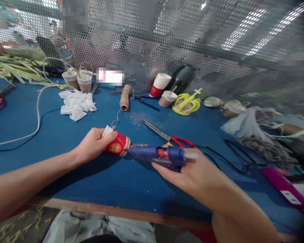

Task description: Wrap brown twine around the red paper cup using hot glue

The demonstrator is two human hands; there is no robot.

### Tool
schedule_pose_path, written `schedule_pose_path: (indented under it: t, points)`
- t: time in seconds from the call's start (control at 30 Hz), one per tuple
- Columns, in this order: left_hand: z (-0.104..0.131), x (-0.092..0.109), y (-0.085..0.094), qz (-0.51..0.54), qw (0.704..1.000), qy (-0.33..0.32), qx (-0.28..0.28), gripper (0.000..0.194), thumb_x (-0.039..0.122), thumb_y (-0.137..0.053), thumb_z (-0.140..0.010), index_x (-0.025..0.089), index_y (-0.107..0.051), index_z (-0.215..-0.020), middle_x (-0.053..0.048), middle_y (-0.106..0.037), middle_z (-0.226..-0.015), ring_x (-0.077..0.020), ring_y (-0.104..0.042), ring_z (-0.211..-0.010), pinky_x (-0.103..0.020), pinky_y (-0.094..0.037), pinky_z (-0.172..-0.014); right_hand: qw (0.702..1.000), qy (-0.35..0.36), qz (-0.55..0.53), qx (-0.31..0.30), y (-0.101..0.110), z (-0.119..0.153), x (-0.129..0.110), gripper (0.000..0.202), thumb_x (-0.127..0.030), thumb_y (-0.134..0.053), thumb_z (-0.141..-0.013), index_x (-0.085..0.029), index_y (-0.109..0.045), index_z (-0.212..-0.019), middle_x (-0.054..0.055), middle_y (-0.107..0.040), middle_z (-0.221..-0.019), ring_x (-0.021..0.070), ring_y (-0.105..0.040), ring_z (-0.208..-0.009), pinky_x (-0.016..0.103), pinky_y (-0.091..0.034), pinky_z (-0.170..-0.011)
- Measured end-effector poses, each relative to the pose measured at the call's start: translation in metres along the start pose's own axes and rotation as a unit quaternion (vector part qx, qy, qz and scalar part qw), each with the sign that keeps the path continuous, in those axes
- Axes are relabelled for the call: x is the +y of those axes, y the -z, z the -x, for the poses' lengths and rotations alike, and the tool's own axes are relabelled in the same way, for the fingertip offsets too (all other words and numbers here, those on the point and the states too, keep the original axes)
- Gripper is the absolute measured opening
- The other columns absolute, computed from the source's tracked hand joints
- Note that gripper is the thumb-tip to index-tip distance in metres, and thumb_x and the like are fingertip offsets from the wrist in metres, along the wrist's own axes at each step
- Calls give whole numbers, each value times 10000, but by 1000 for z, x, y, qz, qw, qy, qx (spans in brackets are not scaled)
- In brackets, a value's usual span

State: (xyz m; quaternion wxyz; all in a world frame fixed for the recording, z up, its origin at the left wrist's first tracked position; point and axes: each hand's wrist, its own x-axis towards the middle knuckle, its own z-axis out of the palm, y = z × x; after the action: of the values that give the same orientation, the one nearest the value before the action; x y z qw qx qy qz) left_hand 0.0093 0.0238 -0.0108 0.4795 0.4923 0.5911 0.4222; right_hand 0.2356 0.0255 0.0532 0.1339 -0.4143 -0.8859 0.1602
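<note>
My left hand [95,144] grips a red paper cup [116,145] lying on its side, with brown twine wound around its bottom end. My right hand [190,172] holds a blue hot glue gun [157,154]. The gun's nozzle points left and touches the twine-wrapped end of the cup. A strand of twine runs from the cup up to a twine spool [125,97] farther back on the blue table [66,168].
Red-handled scissors [168,136] lie just behind the glue gun. A stack of paper cups [160,85], twine-wrapped cups [78,80], white lace [77,103], a yellow crown [186,103], cables and a purple box [285,189] surround me. A perforated metal screen [218,40] closes the back.
</note>
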Motion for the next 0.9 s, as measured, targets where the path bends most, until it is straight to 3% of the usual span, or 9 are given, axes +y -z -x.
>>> schedule_pose_path:
  t: [0.23,0.43,0.67,0.9]
  points:
    - [-1,0,0,-28,999,-17,-22,351,454,-518,-705,136,-537,-556,24,-519,-506,-84,-398,-464,-196,-292,-437,999,-25,-4,-24,8,-8,-3,214,-216,-460,-786,-199,-613,-636,2,-590,-514,131,-538,-490,225,-417,-470]
    - [0,-2,1,-59,997,-32,-26,374,478,-484,-718,134,-513,-574,36,-474,-528,-77,-355,-488,-189,-273,-446,998,-54,-16,-8,10,-14,-3,161,-234,-470,-763,-207,-606,-682,-9,-583,-512,157,-582,-574,235,-438,-537]
    - [0,-4,1,-56,997,-49,-37,377,481,-471,-732,140,-496,-574,43,-430,-529,-74,-322,-491,-186,-257,-441,996,-85,1,-8,8,-15,-1,175,-292,-479,-792,-212,-634,-779,-78,-412,-294,142,-457,-354,259,-359,-448]
    - [1,-4,0,-56,996,-58,-40,377,476,-466,-729,139,-480,-560,42,-394,-531,-72,-289,-501,-183,-241,-437,995,-94,-9,-22,4,-18,3,250,-295,-481,-800,-212,-573,-583,-70,-456,-313,117,-441,-339,251,-363,-446]
